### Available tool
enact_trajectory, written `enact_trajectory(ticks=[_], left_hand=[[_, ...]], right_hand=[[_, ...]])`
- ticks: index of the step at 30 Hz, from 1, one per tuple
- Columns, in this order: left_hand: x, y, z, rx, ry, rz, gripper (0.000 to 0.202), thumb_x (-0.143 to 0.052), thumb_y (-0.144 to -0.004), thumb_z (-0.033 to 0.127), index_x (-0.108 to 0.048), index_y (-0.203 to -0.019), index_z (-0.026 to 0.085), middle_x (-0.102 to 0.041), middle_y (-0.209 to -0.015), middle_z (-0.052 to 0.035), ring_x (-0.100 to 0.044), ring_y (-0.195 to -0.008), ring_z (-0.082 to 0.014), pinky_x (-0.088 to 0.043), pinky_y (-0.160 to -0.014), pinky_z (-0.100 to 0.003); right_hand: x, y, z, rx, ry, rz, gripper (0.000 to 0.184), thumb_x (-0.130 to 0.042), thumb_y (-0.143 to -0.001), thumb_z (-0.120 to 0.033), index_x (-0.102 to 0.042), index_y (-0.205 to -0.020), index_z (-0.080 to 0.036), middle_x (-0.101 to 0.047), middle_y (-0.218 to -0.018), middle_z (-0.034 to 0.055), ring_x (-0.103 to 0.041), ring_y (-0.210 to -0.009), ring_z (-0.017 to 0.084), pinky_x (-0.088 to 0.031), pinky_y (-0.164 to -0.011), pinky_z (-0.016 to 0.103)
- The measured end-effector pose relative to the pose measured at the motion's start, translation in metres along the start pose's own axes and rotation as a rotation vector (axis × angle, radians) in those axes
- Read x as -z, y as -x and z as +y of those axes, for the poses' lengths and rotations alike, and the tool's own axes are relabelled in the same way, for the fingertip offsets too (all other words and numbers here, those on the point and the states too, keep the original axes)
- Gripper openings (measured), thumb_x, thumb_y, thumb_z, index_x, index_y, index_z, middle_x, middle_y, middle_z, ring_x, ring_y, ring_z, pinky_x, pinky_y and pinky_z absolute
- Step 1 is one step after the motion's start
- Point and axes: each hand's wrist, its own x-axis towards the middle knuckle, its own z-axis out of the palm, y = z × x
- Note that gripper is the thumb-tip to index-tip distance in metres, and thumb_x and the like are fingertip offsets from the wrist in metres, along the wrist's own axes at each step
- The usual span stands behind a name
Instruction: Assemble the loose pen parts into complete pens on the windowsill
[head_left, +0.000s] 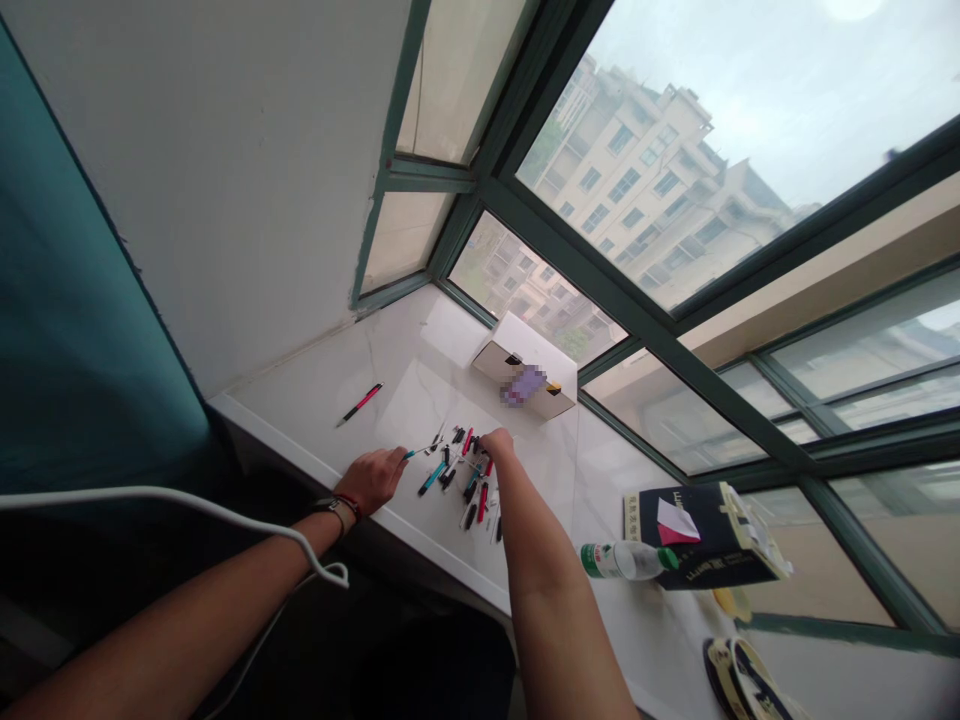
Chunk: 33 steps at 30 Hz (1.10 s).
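Observation:
My left hand (375, 478) rests on the white marble windowsill (375, 370), fingers closed around a thin blue-tipped pen part (418, 453) that sticks out to the right. My right hand (498, 445) reaches into a scatter of several pen pieces (469, 480), red, teal and black, its fingers curled down on them; what they pinch is hidden. A wristband and red string sit on my left wrist (337, 507).
A whole red pen (360, 403) lies apart at the left. A white cardboard box (529, 378) stands against the window. A dark book (705, 540), a plastic bottle (622, 560) and round lids (742, 675) lie at the right. A white cable (187, 500) crosses my left arm.

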Motion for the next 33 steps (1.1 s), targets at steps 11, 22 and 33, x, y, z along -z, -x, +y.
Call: enact_trajectory(ticks=[11, 22, 33], left_hand=[[-0.001, 0.001, -0.001, 0.002, 0.011, 0.008, 0.030, -0.030, -0.099, 0.033, -0.056, -0.105, 0.020, -0.061, -0.078, -0.0060, -0.058, -0.072, -0.0195, -0.040, -0.067, -0.030], [-0.001, 0.000, 0.000, -0.008, 0.008, 0.016, 0.029, -0.030, -0.099, 0.032, -0.056, -0.105, 0.020, -0.062, -0.078, -0.0058, -0.059, -0.071, -0.0203, -0.039, -0.065, -0.031], [-0.001, 0.000, 0.000, -0.012, 0.014, 0.019, 0.029, -0.029, -0.099, 0.032, -0.055, -0.105, 0.020, -0.062, -0.078, -0.0058, -0.059, -0.071, -0.0199, -0.039, -0.067, -0.030]], right_hand=[[0.001, 0.072, -0.022, 0.275, -0.758, -0.102, 0.028, -0.063, -0.077, -0.042, -0.063, -0.084, -0.015, -0.050, -0.052, -0.0047, -0.038, -0.039, 0.007, -0.028, -0.037, 0.018], [-0.061, 0.153, -0.025, 0.243, -1.479, -0.186, 0.022, -0.065, -0.077, -0.040, -0.054, -0.082, -0.022, -0.036, -0.052, -0.0089, -0.030, -0.042, 0.007, -0.018, -0.038, 0.019], [-0.067, 0.150, -0.022, 0.212, -1.564, -0.205, 0.029, -0.069, -0.073, -0.041, -0.054, -0.086, -0.020, -0.037, -0.051, -0.0103, -0.030, -0.041, 0.006, -0.017, -0.038, 0.019]])
